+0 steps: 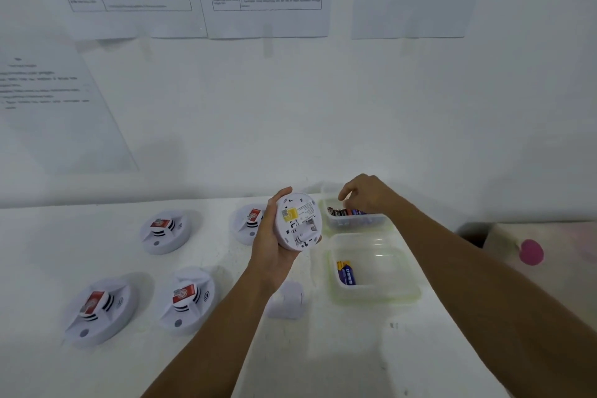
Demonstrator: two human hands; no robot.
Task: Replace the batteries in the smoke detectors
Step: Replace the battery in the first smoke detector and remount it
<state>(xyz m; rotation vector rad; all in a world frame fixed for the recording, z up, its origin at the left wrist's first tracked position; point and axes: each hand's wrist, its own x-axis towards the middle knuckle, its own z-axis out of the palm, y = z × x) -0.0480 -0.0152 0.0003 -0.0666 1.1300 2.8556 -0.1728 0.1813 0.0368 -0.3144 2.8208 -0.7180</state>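
Smoke detector (298, 221), back up, sits gripped in the left hand (269, 245) above the worktop (323, 349) while the right hand (365, 195) dips curled fingers among batteries (345, 212) in the far tub (355, 223), its hold unclear; fitting a fresh cell likely follows.

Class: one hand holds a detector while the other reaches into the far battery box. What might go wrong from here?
1. Both the far box and the near box hold batteries; old and new cells may get mixed.
2. The left hand alone holds the detector in the air; it may slip.
3. The white cover on the white table is easy to overlook or sweep off.
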